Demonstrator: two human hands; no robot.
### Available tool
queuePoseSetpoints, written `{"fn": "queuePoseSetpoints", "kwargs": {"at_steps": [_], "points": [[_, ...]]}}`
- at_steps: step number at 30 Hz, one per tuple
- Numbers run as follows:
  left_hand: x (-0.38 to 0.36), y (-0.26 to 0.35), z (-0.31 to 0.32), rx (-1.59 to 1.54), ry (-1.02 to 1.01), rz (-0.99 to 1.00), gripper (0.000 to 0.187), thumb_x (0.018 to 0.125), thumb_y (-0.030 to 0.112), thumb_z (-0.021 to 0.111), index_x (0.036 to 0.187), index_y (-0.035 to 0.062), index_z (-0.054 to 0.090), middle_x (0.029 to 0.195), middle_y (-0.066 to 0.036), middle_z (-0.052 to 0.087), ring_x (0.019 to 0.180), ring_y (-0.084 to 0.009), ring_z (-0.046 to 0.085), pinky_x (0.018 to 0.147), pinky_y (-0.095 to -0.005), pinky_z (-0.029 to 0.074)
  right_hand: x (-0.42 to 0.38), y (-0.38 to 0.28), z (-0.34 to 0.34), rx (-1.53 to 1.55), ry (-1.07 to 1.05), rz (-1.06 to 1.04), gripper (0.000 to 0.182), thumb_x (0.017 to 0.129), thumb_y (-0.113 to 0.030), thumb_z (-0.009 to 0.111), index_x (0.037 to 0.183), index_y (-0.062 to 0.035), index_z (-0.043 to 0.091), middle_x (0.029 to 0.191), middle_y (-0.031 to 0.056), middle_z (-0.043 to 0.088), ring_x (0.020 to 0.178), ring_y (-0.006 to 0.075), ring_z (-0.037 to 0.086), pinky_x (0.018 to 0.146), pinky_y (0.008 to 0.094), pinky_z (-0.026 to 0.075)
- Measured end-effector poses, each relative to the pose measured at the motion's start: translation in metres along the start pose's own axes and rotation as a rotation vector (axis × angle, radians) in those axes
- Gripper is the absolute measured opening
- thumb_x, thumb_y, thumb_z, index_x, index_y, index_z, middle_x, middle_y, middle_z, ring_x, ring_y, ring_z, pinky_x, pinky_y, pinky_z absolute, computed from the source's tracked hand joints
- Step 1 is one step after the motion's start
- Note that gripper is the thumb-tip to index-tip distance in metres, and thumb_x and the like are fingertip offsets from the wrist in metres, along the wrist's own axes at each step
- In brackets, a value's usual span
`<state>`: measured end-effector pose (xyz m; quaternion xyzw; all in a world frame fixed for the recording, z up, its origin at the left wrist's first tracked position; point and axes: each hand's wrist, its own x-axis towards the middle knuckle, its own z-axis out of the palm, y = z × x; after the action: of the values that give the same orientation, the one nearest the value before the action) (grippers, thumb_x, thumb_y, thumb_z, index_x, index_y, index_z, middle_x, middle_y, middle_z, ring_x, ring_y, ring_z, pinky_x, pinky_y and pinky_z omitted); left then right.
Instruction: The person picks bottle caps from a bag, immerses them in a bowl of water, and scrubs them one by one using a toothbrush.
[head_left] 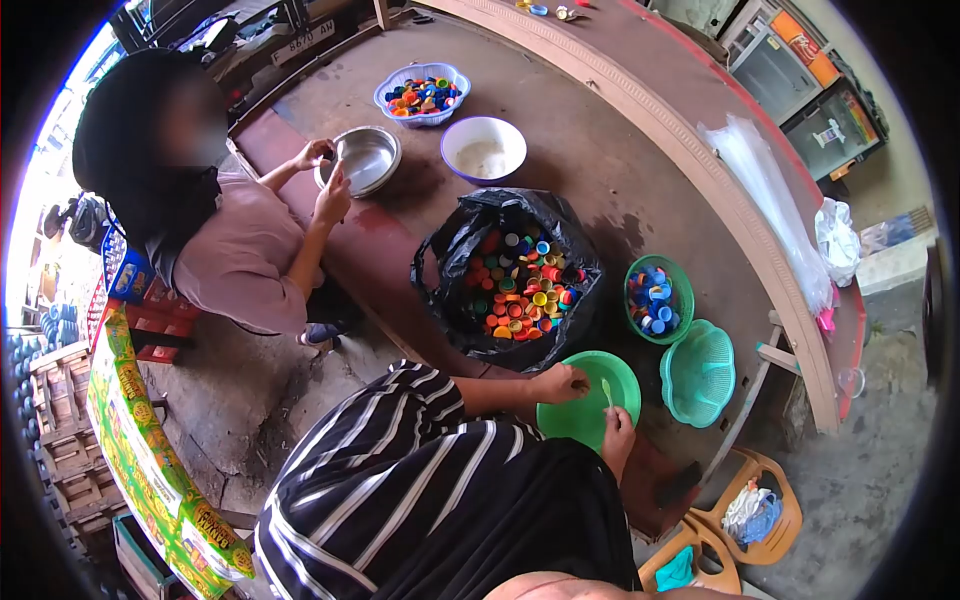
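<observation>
My left hand (pixel 560 383) is over the left rim of a green plastic basin (pixel 566 421), its fingers curled; anything inside them is hidden. At the basin's right side, my right hand (pixel 619 431) grips a slender pale green tool (pixel 607 391), too small to name, which points up over the basin. Just beyond the basin, a black plastic bag (pixel 440 262) stands wide open, full of colourful bottle caps (pixel 520 300). To the right, a green basket (pixel 686 285) holds blue caps (pixel 655 300). A turquoise basket (pixel 698 373) is tilted next to it.
A co-worker (pixel 245 245) sits at the left with both hands raised by metal bowls (pixel 368 160). Farther back are a white bowl (pixel 484 150) and a pale basket (pixel 384 93) of caps. Clear plastic bags (pixel 765 190) lie along the right ledge. Orange chairs (pixel 785 515) stand lower right.
</observation>
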<state>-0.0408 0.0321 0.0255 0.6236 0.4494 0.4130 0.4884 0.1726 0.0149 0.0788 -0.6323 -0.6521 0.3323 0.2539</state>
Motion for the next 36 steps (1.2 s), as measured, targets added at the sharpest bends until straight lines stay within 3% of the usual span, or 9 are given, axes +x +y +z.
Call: {"fn": "queuePoseSetpoints", "kwargs": {"at_steps": [3,7,13,16,19,22,25,32,36], "points": [[0.002,-0.003,-0.002,0.067,-0.012,-0.014,0.024,0.079,0.018,0.069,0.098,0.0023,0.066,0.083,-0.012,0.069,0.076,-0.0251,0.069,0.07,-0.0344,0.054,-0.004,-0.013,0.003,0.087,-0.134,-0.106,0.02,0.093,-0.021,0.06,0.095,-0.0014,0.066,0.087,0.0111,0.065,0.077,0.0231,0.062,0.069,0.0343,0.047],[0.002,0.01,-0.005,0.001,0.001,-0.159,0.027,0.077,0.015,0.068,0.101,0.003,0.066,0.084,-0.011,0.07,0.077,-0.0246,0.069,0.071,-0.0341,0.055,0.001,0.011,0.005,-0.025,-0.055,-0.051,0.02,0.094,-0.019,0.059,0.096,-0.0009,0.066,0.088,0.0125,0.066,0.078,0.0248,0.063,0.07,0.0343,0.048],[0.002,-0.005,0.0,0.086,-0.021,0.014,0.031,0.077,0.013,0.069,0.105,0.0018,0.064,0.085,-0.013,0.069,0.079,-0.0228,0.069,0.071,-0.0338,0.054,-0.013,0.002,0.013,0.017,-0.126,-0.111,0.02,0.094,-0.02,0.059,0.097,-0.002,0.067,0.089,0.0126,0.066,0.079,0.0256,0.063,0.07,0.0344,0.047],[-0.002,0.011,-0.002,-0.004,-0.056,-0.119,0.029,0.078,0.014,0.07,0.103,0.0005,0.064,0.085,-0.014,0.07,0.079,-0.0216,0.07,0.072,-0.0335,0.054,-0.012,0.004,0.008,-0.052,0.024,0.042,0.02,0.094,-0.019,0.059,0.097,-0.0017,0.067,0.089,0.0124,0.066,0.079,0.0258,0.063,0.069,0.0343,0.047],[-0.002,0.005,0.002,0.03,-0.02,-0.15,0.031,0.078,0.014,0.07,0.105,0.0004,0.065,0.085,-0.013,0.07,0.08,-0.0201,0.07,0.072,-0.0327,0.054,-0.017,-0.003,0.004,0.042,-0.036,0.028,0.02,0.094,-0.02,0.059,0.097,-0.0013,0.067,0.09,0.0132,0.066,0.079,0.0275,0.064,0.069,0.0352,0.048],[-0.004,0.001,0.0,0.04,-0.037,-0.005,0.03,0.08,0.016,0.068,0.105,-0.0004,0.064,0.083,-0.012,0.07,0.077,-0.0197,0.07,0.07,-0.0324,0.055,-0.021,0.002,0.01,0.017,-0.115,-0.121,0.021,0.094,-0.021,0.059,0.097,-0.0012,0.067,0.087,0.0133,0.066,0.077,0.026,0.063,0.068,0.0351,0.048],[-0.007,0.016,-0.003,-0.027,-0.089,-0.206,0.026,0.082,0.018,0.066,0.102,0.0003,0.065,0.081,-0.012,0.07,0.071,-0.0199,0.07,0.068,-0.0321,0.055,-0.019,0.004,0.005,-0.091,0.029,0.055,0.021,0.093,-0.02,0.059,0.097,-0.0012,0.067,0.084,0.0132,0.066,0.074,0.0235,0.062,0.068,0.0344,0.048],[-0.019,0.016,0.003,0.023,0.077,-0.102,0.03,0.076,0.014,0.069,0.102,0.0013,0.065,0.081,-0.014,0.069,0.075,-0.0225,0.069,0.068,-0.0341,0.054,-0.022,0.012,0.017,0.06,-0.119,-0.049,0.023,0.093,-0.021,0.059,0.099,0.0,0.066,0.086,0.0141,0.067,0.076,0.0234,0.063,0.069,0.0341,0.048],[-0.023,0.02,0.005,0.04,0.095,-0.163,0.034,0.075,0.011,0.069,0.107,0.001,0.062,0.078,-0.013,0.068,0.074,-0.0224,0.069,0.067,-0.0346,0.054,-0.021,-0.005,0.006,-0.008,0.0,0.024,0.024,0.095,-0.024,0.057,0.098,-0.0015,0.066,0.085,0.0143,0.066,0.075,0.0261,0.063,0.069,0.0356,0.048]]}}
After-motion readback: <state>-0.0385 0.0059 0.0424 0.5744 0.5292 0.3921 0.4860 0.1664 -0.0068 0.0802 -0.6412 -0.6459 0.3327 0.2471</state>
